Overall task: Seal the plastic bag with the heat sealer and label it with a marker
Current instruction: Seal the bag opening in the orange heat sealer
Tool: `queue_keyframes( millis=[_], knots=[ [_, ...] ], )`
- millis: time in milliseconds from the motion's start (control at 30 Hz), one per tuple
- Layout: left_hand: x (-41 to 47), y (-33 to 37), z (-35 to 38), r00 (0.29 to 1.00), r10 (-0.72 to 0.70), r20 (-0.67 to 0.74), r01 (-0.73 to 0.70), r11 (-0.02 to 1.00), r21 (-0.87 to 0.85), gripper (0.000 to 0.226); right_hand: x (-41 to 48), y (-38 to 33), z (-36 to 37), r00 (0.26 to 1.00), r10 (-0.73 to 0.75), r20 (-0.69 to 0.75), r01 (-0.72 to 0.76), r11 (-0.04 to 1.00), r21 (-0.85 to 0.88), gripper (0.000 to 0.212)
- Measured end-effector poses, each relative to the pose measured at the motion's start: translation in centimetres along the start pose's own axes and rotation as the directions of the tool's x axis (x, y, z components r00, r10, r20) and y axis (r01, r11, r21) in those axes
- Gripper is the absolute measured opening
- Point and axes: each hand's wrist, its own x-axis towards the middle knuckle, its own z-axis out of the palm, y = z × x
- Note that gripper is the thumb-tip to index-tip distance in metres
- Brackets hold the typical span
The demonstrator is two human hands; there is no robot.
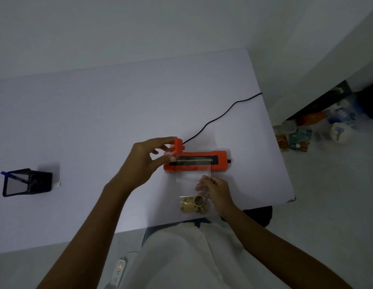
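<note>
An orange heat sealer [220, 161] lies across the white table [98, 122], its lid raised at the left end. My left hand [148, 157] grips that raised lid. A clear plastic bag [192, 182] holding pale yellowish pieces lies in front of the sealer, with its open top edge laid over the sealing strip. My right hand [214, 188] pinches the bag's right side. A blue marker [13, 176] stands in a black holder [28, 182] at the far left.
The sealer's black cord [223, 114] runs back right over the table edge. A power strip [119, 272] with a lit red switch lies on the floor near my lap. Packets and clutter [306, 134] sit on the floor to the right.
</note>
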Motion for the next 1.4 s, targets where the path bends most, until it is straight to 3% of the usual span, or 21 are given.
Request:
queue_keyframes(
  millis=[567,900,1400],
  knots=[
    [3.2,0.6,6.7,0.990,0.066,0.122,-0.094,0.966,0.240,0.046,0.0,-0.1,0.0,1.000,0.018,-0.020,-0.018,1.000,-0.019,0.022],
    [3.6,0.0,7.4,0.989,0.091,0.120,-0.119,0.960,0.255,0.046,0.0,-0.5,-0.1,0.999,-0.016,-0.035,0.014,0.997,-0.080,0.022],
    [4.9,-2.6,11.1,0.984,0.019,0.177,-0.073,0.950,0.304,0.045,0.0,-0.7,-0.2,0.999,-0.029,-0.030,0.027,0.996,-0.081,0.022]
  ],
)
